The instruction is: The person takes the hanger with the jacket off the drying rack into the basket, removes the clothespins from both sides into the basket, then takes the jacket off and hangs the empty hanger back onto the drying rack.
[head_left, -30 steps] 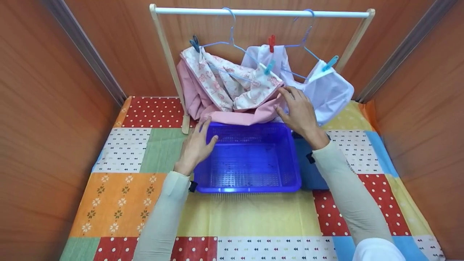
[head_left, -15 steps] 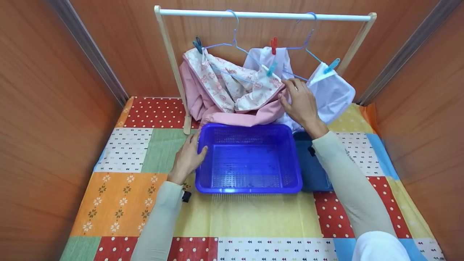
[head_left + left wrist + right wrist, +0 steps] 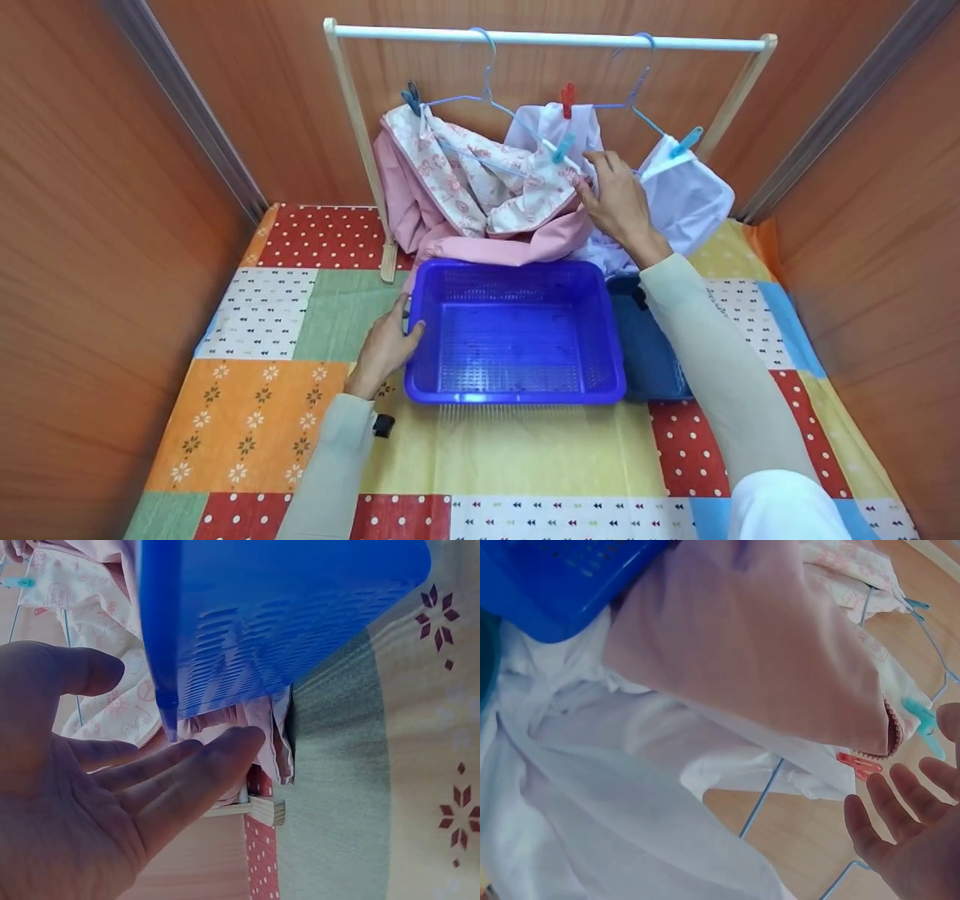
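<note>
A pink zip jacket with a floral lining hangs by a dark clothespin and a teal clothespin from a blue hanger. Behind it at the right, a white garment is held by a red clothespin and a light blue one. My right hand is beside the jacket's right corner, its fingers extended and holding nothing in the right wrist view. My left hand is at the left side of a blue plastic basket, fingers spread and palm up by its rim in the left wrist view.
A white rail on wooden legs carries both hangers. A dark blue-green tub stands right of the basket, partly under the right forearm. Brown wood panels enclose the sides and back. A patchwork cloth covers the surface.
My left hand has moved down and left, from over the basket's back left corner to outside its left side. My right hand has shifted slightly up and right by the jacket's corner.
</note>
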Action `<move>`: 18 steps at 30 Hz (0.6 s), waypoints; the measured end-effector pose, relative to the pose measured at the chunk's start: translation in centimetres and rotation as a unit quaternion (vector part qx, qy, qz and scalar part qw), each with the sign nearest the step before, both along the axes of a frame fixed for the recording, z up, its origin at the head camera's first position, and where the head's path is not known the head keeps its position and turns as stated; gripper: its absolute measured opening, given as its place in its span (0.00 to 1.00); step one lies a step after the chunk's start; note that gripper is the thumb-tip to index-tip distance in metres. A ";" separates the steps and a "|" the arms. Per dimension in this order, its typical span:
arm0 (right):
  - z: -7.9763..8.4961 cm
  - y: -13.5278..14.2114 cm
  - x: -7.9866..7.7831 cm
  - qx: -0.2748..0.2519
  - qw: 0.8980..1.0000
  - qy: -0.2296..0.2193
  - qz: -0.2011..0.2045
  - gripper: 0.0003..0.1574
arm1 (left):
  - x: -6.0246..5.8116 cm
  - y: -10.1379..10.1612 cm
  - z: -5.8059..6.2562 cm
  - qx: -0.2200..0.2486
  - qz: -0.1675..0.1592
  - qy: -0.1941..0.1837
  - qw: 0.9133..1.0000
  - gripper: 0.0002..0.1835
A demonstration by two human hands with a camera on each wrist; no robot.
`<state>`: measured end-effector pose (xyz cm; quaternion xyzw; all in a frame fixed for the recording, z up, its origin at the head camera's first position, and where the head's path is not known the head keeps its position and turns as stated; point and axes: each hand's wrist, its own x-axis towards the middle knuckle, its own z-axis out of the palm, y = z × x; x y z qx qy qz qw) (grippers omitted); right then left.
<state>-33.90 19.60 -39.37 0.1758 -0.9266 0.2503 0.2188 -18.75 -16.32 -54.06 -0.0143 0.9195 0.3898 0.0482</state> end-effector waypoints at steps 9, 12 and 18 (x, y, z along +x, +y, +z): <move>-0.3 -1.3 -1.2 -0.023 0.999 -0.028 0.008 0.27 | 0.2 0.2 -1.3 0.054 -0.016 0.025 0.998 0.35; -0.5 -1.5 -1.6 -0.024 0.999 -0.038 0.005 0.25 | 0.3 0.2 -1.5 0.070 -0.020 0.022 0.997 0.34; -1.0 -2.1 -2.2 -0.037 0.999 -0.030 0.005 0.21 | 0.3 0.2 -1.6 0.091 -0.015 0.023 0.995 0.33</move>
